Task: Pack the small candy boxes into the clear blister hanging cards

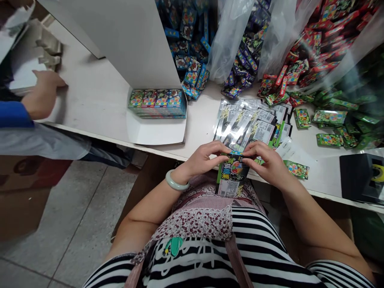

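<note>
L hand & R hand pinch top of black pkt, table front edge. Prob. working its opening; next needs steady fingertips.

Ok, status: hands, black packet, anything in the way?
Left hand, right hand: both pinching black packet, top edge. Blue strip between them. Nothing visibly blocking; flat packets just beyond.
</note>
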The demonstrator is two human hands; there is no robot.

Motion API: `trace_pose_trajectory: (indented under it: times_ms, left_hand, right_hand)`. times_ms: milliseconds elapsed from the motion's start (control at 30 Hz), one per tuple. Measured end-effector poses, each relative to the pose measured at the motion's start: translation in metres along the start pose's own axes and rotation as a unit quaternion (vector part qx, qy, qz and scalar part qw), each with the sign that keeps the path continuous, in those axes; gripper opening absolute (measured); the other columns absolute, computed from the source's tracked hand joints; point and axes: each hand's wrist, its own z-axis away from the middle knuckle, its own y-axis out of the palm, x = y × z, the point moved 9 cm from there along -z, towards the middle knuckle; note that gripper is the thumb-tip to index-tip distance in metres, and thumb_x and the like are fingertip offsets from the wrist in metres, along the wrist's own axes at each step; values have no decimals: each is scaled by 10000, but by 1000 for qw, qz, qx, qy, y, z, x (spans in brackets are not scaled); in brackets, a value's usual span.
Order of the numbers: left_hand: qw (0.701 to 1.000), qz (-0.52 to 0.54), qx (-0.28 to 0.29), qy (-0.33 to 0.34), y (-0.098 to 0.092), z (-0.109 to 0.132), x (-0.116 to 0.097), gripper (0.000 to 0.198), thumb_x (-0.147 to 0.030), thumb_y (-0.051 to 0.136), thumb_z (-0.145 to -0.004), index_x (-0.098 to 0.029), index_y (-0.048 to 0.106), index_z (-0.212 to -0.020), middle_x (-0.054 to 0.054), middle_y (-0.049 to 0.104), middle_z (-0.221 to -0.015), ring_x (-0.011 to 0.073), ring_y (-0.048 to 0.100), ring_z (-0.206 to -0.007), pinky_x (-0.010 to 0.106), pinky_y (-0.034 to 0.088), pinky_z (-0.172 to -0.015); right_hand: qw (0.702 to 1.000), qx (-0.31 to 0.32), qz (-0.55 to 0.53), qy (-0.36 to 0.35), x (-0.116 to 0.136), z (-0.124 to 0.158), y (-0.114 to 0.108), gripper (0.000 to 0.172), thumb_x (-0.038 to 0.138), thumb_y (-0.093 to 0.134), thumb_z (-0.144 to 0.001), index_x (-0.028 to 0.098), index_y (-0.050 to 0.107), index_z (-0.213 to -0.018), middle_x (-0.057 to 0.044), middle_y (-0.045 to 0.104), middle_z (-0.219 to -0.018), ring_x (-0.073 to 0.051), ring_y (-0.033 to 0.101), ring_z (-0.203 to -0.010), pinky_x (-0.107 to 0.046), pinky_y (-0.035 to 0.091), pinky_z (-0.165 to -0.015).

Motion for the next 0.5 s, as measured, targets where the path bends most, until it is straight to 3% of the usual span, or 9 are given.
trace_pose_trajectory:
  times_ms: [133, 200, 300, 500]
  left_hand:
    - [997, 17, -35, -61, 3, 5, 19, 150, -268, 640, -917, -194, 656, -1047, 49, 673, -948, 138, 644, -835, 265, 547, -722]
    - [997, 22, -42, -56, 2, 4, 18, 194, -260, 614, -931, -200, 636, -1114, 61, 667, -1012, 144, 644, -875, 273, 549, -747]
    - [999, 1, -31, -39, 1, 3, 14, 149, -269, 594, -946, -196, 650, -1063, 63, 657, -1005, 160, 636, -900, 306, 542, -785]
    - [994, 7, -43, -98, 8, 8, 36, 246, -342, 691, -894, -189, 655, -1083, 66, 645, -994, 171, 608, -841, 319, 522, -770]
  right_hand:
    - [997, -81, -3, 9, -15, 7, 5, 57, 283, 629, -919, 254, 674, -900, -65, 667, -936, -215, 640, -885, -355, 531, -696]
    - [994, -107, 8, 29, -22, 10, 6, 96, 284, 617, -921, 258, 688, -979, -80, 679, -1006, -232, 647, -951, -376, 542, -734]
    - [989, -142, 24, 27, -26, 12, 5, 116, 273, 616, -913, 263, 692, -1001, -83, 686, -1024, -249, 650, -981, -417, 545, -806]
    - [987, -148, 54, -14, -33, 15, 11, 79, 268, 599, -918, 278, 659, -968, -70, 668, -965, -273, 649, -966, -458, 528, -815]
